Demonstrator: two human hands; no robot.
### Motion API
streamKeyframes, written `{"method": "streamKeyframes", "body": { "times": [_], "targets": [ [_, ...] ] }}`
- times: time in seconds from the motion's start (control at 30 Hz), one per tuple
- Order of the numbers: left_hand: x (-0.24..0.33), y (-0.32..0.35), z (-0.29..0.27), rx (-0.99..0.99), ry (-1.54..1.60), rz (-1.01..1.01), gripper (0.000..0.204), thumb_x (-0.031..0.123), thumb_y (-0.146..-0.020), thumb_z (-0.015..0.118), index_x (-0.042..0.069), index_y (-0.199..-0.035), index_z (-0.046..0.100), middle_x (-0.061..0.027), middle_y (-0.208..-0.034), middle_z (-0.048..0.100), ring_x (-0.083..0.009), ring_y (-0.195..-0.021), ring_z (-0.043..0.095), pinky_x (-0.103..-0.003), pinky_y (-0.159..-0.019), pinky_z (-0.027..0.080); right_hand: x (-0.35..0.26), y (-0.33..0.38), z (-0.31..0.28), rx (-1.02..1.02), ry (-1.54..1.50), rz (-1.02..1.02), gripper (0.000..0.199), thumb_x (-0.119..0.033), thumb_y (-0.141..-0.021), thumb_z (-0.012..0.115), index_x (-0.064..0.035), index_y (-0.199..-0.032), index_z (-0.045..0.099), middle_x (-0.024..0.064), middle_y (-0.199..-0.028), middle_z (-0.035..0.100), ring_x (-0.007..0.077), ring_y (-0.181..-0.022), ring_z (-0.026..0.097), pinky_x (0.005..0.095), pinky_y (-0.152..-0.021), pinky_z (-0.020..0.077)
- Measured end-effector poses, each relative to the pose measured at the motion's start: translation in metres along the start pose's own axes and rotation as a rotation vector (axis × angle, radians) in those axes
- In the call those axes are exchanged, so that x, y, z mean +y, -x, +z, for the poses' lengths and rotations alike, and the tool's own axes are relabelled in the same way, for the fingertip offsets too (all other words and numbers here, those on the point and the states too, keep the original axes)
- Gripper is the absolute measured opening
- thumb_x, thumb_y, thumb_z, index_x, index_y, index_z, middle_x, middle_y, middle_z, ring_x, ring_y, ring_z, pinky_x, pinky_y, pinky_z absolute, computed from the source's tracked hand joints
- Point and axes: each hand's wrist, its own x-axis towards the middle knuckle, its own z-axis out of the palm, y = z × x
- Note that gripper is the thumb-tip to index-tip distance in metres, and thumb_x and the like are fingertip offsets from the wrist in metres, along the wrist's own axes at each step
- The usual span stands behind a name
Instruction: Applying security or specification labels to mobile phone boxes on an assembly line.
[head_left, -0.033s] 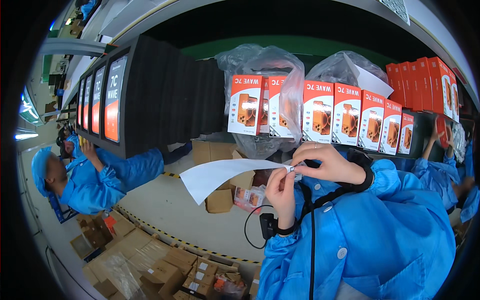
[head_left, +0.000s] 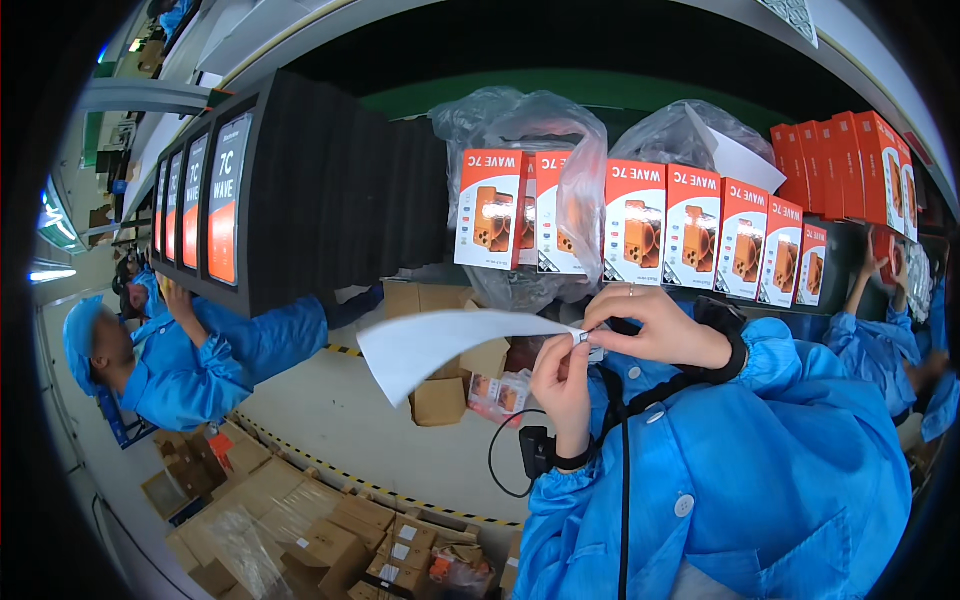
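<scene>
Left hand (head_left: 562, 380) raised at chest height, fingers (head_left: 558, 352) pinched shut on the right-hand corner of a white sheet (head_left: 430, 345). Right hand (head_left: 655, 325) just beside it, fingertips closed on a small pale tag (head_left: 590, 342) at the same corner; whether tag and sheet are joined, too small to tell. Sheet held by one corner only, so hanging free to the left and curling downward. Both hands kept close to the body in blue sleeves (head_left: 760, 450), a black cord (head_left: 625, 470) running down between them. Behind: row of orange and white boxes (head_left: 690, 235), partly under clear plastic bags (head_left: 560, 150). Below: open floor (head_left: 330, 420), cardboard cartons (head_left: 330, 530), striped tape line (head_left: 400, 490). At left, another person in blue (head_left: 190, 360), well apart from the sheet.
</scene>
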Motion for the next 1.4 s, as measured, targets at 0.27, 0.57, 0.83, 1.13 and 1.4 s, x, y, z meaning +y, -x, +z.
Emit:
{"method": "streamKeyframes", "body": {
  "times": [0.27,0.57,0.83,1.13,1.4],
  "targets": [
    [0.005,-0.015,-0.031,0.053,-0.089,-0.015,0.008,0.0,-0.087,0.058,-0.005,-0.094,0.061,-0.0024,-0.09,0.057,-0.0071,-0.077,0.052,-0.018,-0.066,0.041,0.002,-0.029,0.027,-0.061,0.019,0.125,0.012,-0.008,-0.078,0.07,-0.0012,-0.085,0.062,0.008,-0.088,0.066,0.0194,-0.077,0.064,0.0297,-0.07,0.0498],
    [-0.012,-0.053,-0.125,0.322,-0.929,0.027,0.026,0.007,-0.087,0.057,-0.005,-0.109,0.052,-0.0175,-0.092,0.057,-0.0288,-0.088,0.059,-0.036,-0.079,0.047,0.018,-0.1,0.1,-0.19,-0.034,0.133,0.012,-0.011,-0.079,0.067,-0.0003,-0.083,0.062,0.0096,-0.083,0.063,0.019,-0.075,0.064,0.0285,-0.067,0.0508],
    [0.003,-0.09,-0.171,0.543,-0.337,-0.045,0.045,0.009,-0.089,0.057,-0.008,-0.126,0.04,-0.0205,-0.109,0.058,-0.0243,-0.093,0.06,-0.033,-0.081,0.048,0.097,-0.18,0.101,0.074,0.299,0.186,0.009,-0.008,-0.074,0.061,-0.0003,-0.073,0.066,0.0136,-0.066,0.063,0.0258,-0.059,0.063,0.0344,-0.056,0.0491],
    [-0.004,-0.105,-0.178,0.46,-0.285,-0.105,0.043,0.008,-0.09,0.055,-0.007,-0.127,0.039,-0.0193,-0.111,0.056,-0.023,-0.095,0.06,-0.031,-0.082,0.048,0.093,-0.191,0.108,0.026,0.395,0.38,0.01,-0.011,-0.075,0.061,-0.0025,-0.073,0.067,0.0123,-0.066,0.065,0.0269,-0.062,0.064,0.0369,-0.07,0.0499],
    [-0.004,-0.113,-0.178,0.517,-0.186,-0.032,0.034,0.008,-0.09,0.056,-0.007,-0.118,0.044,-0.017,-0.101,0.059,-0.0199,-0.086,0.061,-0.03,-0.073,0.049,0.097,-0.182,0.116,0.123,0.535,0.263,0.017,-0.016,-0.073,0.065,-0.0007,-0.068,0.059,0.0155,-0.069,0.062,0.0343,-0.067,0.062,0.0386,-0.07,0.0488]
  ]
}}
